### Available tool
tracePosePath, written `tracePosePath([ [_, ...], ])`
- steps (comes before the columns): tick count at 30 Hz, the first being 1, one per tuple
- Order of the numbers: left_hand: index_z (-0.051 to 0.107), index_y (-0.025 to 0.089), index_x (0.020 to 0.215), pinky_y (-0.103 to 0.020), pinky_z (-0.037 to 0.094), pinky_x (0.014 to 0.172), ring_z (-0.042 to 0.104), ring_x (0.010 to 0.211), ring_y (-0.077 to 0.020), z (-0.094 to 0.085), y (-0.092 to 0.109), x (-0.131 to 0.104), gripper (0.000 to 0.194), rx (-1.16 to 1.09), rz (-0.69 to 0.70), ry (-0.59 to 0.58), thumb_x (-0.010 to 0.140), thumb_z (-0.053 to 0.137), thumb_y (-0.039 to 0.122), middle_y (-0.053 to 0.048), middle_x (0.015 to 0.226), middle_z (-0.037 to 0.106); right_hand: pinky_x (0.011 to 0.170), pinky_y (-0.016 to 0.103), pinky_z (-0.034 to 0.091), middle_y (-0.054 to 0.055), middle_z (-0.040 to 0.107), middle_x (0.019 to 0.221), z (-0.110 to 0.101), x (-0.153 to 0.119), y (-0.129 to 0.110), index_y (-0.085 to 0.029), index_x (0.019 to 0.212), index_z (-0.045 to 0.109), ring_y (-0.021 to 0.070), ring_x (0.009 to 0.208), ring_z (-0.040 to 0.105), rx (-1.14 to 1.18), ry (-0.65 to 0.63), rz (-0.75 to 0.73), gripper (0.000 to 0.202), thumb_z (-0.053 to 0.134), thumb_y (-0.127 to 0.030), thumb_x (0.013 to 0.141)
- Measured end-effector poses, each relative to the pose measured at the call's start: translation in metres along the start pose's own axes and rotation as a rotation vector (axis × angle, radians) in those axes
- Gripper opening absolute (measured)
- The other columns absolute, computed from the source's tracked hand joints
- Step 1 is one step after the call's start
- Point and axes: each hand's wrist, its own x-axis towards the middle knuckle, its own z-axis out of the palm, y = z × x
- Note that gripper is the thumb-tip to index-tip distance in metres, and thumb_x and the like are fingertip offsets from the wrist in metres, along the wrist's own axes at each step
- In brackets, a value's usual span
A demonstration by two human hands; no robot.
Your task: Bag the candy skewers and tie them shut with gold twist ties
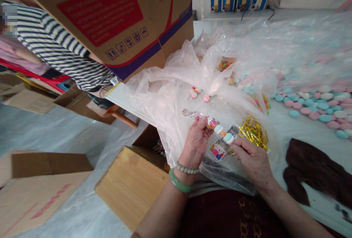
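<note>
Head-camera view showed a big printed carton looming above a crumpled clear plastic sheet that covered the bench, the landmark for all that follows. Right of the sheet's middle lay a spread of pink, blue and white candy discs; nearer, at its lower right edge, a bundle of gold twist ties sat just beside the work. Over the sheet's near edge, the left hand pinched one end of a marshmallow skewer in a clear sleeve, while the right hand gripped the other end near the lowest candy; both were closed on it. Under it lay a small printed tag.

Judged from this, the skewer looked light and its candies soft and easily crushed, the sleeve slick and crinkly. The firmer holds seemed to be the stick ends and the loose sleeve beyond the candies, not the sweets themselves.
</note>
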Motion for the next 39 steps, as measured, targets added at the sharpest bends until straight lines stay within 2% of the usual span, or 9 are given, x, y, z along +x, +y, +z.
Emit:
tracePosePath([
  [5, 0.065, 0.012, 0.082, -0.029, 0.056, 0.075, 0.067, 0.070, -0.0152, -0.001, -0.001, -0.002, 0.011, 0.015, -0.008, -0.058, 0.076, 0.070, 0.019, -0.004, 0.076, 0.068, 0.066, 0.026, 0.037, 0.004, 0.070, 0.073, 0.000, -0.004, 0.007, -0.019, 0.080, 0.070, 0.0159, 0.069, 0.061, -0.466, 0.210, -0.408, 0.022, 0.052, -0.024, 0.091],
  [8, 0.065, 0.011, 0.081, -0.029, 0.056, 0.075, 0.068, 0.071, -0.0155, -0.001, -0.002, -0.003, 0.009, 0.026, -0.016, -0.077, 0.079, 0.068, 0.020, -0.005, 0.076, 0.068, 0.063, 0.027, 0.034, 0.005, 0.067, 0.067, 0.001, -0.004, 0.007, -0.019, 0.074, 0.069, 0.0158, 0.065, 0.058, -0.570, 0.230, -0.444, 0.026, 0.050, -0.021, 0.091],
  [12, 0.064, 0.010, 0.079, -0.031, 0.056, 0.077, 0.068, 0.071, -0.0170, 0.003, -0.002, -0.005, 0.016, 0.021, -0.062, -0.033, 0.085, 0.062, 0.024, -0.007, 0.074, 0.068, 0.059, 0.027, 0.033, 0.002, 0.063, 0.062, 0.005, -0.001, 0.002, -0.020, 0.074, 0.068, 0.0146, 0.059, 0.054, -0.315, 0.131, -0.195, 0.024, 0.052, -0.032, 0.089],
  [16, 0.063, 0.011, 0.083, -0.032, 0.056, 0.075, 0.069, 0.073, -0.0182, 0.008, -0.002, -0.006, 0.017, -0.038, -0.175, 0.031, 0.089, 0.056, 0.026, -0.008, 0.078, 0.069, 0.049, 0.023, 0.029, -0.003, 0.052, 0.049, 0.009, 0.004, -0.002, -0.020, 0.067, 0.060, 0.0102, 0.047, 0.043, 0.296, -0.163, 0.216, 0.023, 0.056, -0.035, 0.083],
  [20, 0.062, 0.012, 0.084, -0.031, 0.056, 0.074, 0.069, 0.074, -0.0176, 0.007, -0.003, -0.007, 0.015, -0.056, -0.185, 0.060, 0.089, 0.056, 0.024, -0.007, 0.079, 0.069, 0.037, 0.021, 0.011, -0.009, 0.040, 0.039, 0.008, 0.008, 0.000, -0.020, 0.066, 0.051, 0.0046, 0.034, 0.018, 0.877, -0.404, 0.598, 0.025, 0.067, -0.038, 0.073],
  [26, 0.063, 0.012, 0.082, -0.030, 0.056, 0.074, 0.069, 0.070, -0.0171, 0.000, -0.008, -0.005, 0.010, 0.029, -0.090, 0.001, 0.083, 0.063, 0.022, -0.007, 0.078, 0.069, 0.035, 0.018, 0.011, -0.014, 0.034, 0.039, 0.005, 0.010, 0.006, -0.018, 0.074, 0.053, 0.0016, 0.034, 0.008, 1.278, -0.576, 0.790, 0.028, 0.076, -0.032, 0.066],
  [31, 0.062, 0.011, 0.076, -0.030, 0.055, 0.075, 0.067, 0.068, -0.0160, 0.001, -0.006, -0.004, 0.011, 0.088, -0.078, 0.027, 0.082, 0.062, 0.020, -0.007, 0.074, 0.068, 0.036, 0.020, 0.013, -0.010, 0.039, 0.040, 0.007, 0.010, -0.002, -0.019, 0.070, 0.054, 0.0047, 0.034, 0.019, 0.910, -0.357, 0.559, 0.022, 0.064, -0.037, 0.076],
  [36, 0.060, 0.012, 0.077, -0.035, 0.055, 0.076, 0.069, 0.071, -0.0198, 0.010, 0.001, -0.005, 0.017, 0.101, -0.118, 0.026, 0.088, 0.055, 0.024, -0.009, 0.076, 0.068, 0.059, 0.025, 0.038, 0.000, 0.058, 0.063, 0.003, 0.009, -0.004, -0.020, 0.067, 0.061, 0.0128, 0.061, 0.052, 0.163, -0.094, 0.037, 0.021, 0.056, -0.030, 0.084],
  [39, 0.060, 0.012, 0.079, -0.036, 0.055, 0.077, 0.069, 0.073, -0.0207, 0.019, 0.005, -0.007, 0.018, 0.122, -0.089, -0.001, 0.088, 0.055, 0.027, -0.010, 0.078, 0.068, 0.071, 0.029, 0.040, 0.004, 0.061, 0.075, 0.000, 0.009, -0.005, -0.021, 0.082, 0.070, 0.0172, 0.075, 0.055, -0.121, 0.068, -0.217, 0.019, 0.053, -0.027, 0.088],
])
